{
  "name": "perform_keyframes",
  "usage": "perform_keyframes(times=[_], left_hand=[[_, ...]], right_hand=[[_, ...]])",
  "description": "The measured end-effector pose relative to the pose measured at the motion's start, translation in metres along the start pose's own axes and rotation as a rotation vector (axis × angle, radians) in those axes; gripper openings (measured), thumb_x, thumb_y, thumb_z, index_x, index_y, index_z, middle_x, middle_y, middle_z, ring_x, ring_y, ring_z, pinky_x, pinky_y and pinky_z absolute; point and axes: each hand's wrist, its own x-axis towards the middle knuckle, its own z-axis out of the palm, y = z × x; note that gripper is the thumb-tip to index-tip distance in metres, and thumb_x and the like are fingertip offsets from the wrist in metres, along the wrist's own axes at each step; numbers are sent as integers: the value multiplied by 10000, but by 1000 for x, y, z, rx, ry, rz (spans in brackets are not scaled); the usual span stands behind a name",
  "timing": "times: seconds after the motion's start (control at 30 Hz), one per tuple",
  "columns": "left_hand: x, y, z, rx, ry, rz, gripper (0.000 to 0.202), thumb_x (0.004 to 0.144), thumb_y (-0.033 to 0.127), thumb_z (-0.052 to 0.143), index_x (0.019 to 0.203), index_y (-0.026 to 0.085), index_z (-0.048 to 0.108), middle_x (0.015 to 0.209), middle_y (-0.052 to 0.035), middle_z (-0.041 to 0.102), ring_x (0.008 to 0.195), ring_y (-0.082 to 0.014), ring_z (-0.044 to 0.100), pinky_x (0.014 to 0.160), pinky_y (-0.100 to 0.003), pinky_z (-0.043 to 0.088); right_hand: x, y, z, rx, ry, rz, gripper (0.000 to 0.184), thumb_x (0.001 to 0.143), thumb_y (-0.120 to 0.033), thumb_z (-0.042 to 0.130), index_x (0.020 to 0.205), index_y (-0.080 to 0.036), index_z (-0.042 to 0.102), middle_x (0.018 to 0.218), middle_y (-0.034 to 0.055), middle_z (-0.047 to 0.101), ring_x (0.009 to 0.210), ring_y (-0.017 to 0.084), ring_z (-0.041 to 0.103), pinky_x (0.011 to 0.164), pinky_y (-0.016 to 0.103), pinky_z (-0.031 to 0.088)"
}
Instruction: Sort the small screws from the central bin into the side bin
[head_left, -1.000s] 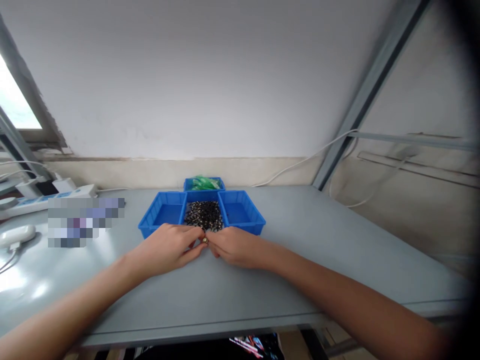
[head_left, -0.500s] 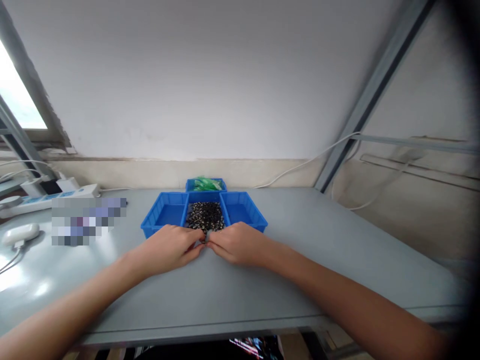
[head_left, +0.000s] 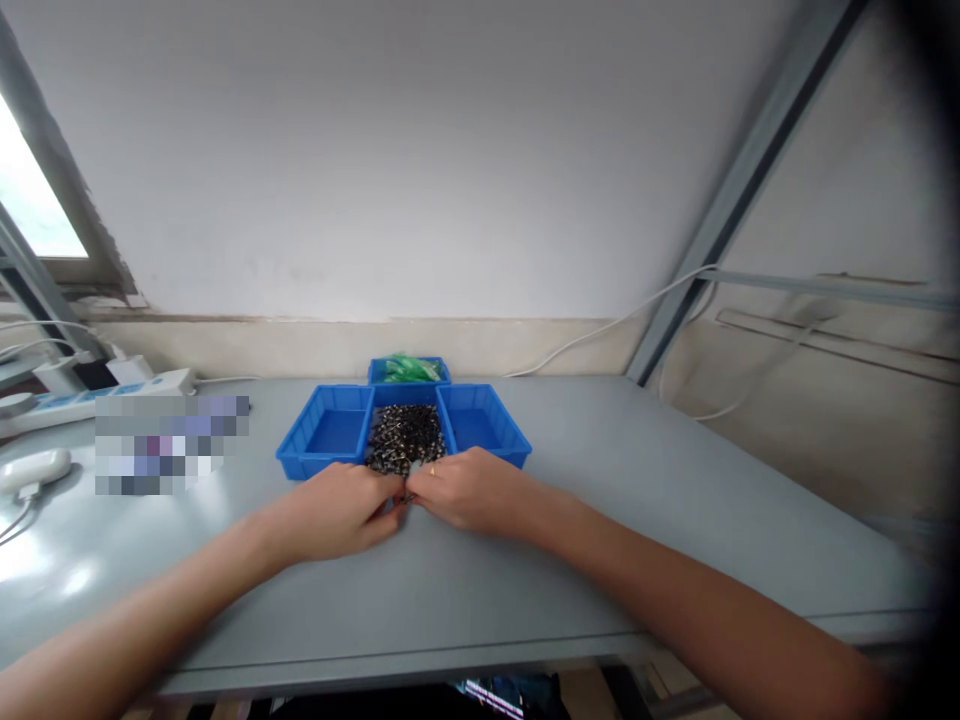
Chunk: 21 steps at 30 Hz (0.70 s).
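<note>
My left hand (head_left: 341, 512) and my right hand (head_left: 474, 490) meet fingertip to fingertip at the near edge of the middle blue bin. Both are closed in a pinch around a small metal part (head_left: 406, 493), mostly hidden by the fingers, so its exact kind cannot be made out. Behind the fingertips, the middle bin (head_left: 405, 393) holds a heap of small black and brass-coloured metal parts (head_left: 406, 432). A ring shows on a finger of my right hand.
Blue bins stand left (head_left: 335, 432) and right (head_left: 478, 428) of the middle one. Behind is another blue bin (head_left: 371, 372) with green plastic (head_left: 411, 368). On the left lie a power strip (head_left: 169, 383), a blurred-out item (head_left: 161, 450) and a white case (head_left: 36, 468) with a cable.
Both hands have come slightly nearer to me, showing more of the heap and of the left bin's front. The fingertips remain together. The whole view has shifted a little.
</note>
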Motion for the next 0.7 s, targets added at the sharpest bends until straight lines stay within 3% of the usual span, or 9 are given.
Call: perform_keyframes(times=[0.2,0.7], left_hand=[[0,0,-3,39,11,-48,226,858,257,336,798,174,537,619,-8,587,562,-151,566,491,-240,345],[0,0,-5,67,78,-37,317,909,329,279,722,178,486,646,2,571,581,-133,546,520,-245,332]], right_hand=[[0,1,-3,-5,-12,47,129,876,-169,370,817,-164,484,688,11,601,616,132,553,426,273,191],[2,-3,-1,79,32,135,151,851,-229,390,784,-161,506,655,19,611,556,128,533,445,268,187]])
